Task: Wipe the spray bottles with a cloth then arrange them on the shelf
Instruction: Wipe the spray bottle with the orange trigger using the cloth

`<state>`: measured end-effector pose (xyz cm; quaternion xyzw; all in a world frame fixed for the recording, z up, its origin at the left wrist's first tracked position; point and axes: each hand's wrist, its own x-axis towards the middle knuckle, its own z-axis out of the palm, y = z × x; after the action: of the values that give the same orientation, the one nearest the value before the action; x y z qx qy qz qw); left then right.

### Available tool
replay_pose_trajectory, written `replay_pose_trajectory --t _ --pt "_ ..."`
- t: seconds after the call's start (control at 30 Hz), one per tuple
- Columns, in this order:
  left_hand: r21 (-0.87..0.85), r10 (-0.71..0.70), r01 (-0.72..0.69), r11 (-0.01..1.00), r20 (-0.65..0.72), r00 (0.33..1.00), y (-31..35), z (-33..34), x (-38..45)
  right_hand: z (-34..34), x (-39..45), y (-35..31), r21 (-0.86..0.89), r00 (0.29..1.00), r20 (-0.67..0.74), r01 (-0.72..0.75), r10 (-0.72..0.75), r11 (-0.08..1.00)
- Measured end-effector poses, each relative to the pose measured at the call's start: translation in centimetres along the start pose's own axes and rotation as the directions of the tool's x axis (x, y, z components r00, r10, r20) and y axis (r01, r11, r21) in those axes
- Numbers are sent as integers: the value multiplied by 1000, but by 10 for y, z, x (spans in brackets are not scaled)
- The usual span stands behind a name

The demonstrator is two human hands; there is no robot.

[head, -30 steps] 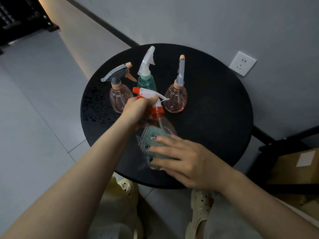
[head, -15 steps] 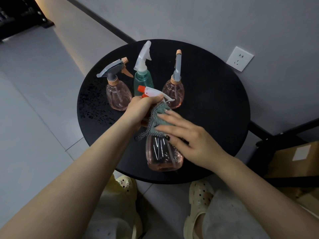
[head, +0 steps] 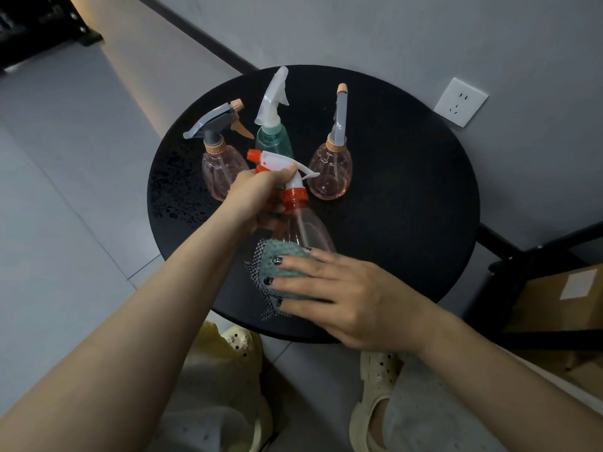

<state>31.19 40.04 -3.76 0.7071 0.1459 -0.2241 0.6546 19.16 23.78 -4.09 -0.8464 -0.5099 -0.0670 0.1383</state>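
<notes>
Left hand (head: 257, 194) grips the bottle (head: 303, 226) neck; right hand (head: 339, 298), fingers flat, hides its base under cloth (head: 280, 272).

Black round table (head: 408, 203) bears two pink bottles (head: 330, 176) with peach collars and a teal bottle (head: 273, 143) with a white trigger — the held bottle (head: 305, 230) is pink with a red collar, the cloth (head: 287, 272) grey-green, its edge seemingly checked.

Held bottle (head: 303, 230) base hidden under cloth (head: 287, 272) (right hand (head: 342, 295) covering); box (head: 561, 298) cut off.
</notes>
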Motion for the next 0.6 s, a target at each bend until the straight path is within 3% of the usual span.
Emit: replay_pose_trajectory --t 0.1,0.23,0.43,0.5,0.6 --pt "14 11 -11 1000 -4 1000 0 2 1 -4 1 3 32 999 -6 -41 41 999" --pt "-43 45 -45 998 -1 999 -1 6 1 -5 3 12 176 971 -67 -217 231 960" --pt "-117 36 -31 993 47 998 1 12 -6 -1 6 16 495 833 -117 -423 541 759" --pt "-126 41 -36 991 35 999 3 11 -6 -2 6 14 520 814 -125 -434 568 736" --pt "-106 47 -46 993 3 999 5 7 -4 -2 3 11 386 874 -153 -377 462 842"
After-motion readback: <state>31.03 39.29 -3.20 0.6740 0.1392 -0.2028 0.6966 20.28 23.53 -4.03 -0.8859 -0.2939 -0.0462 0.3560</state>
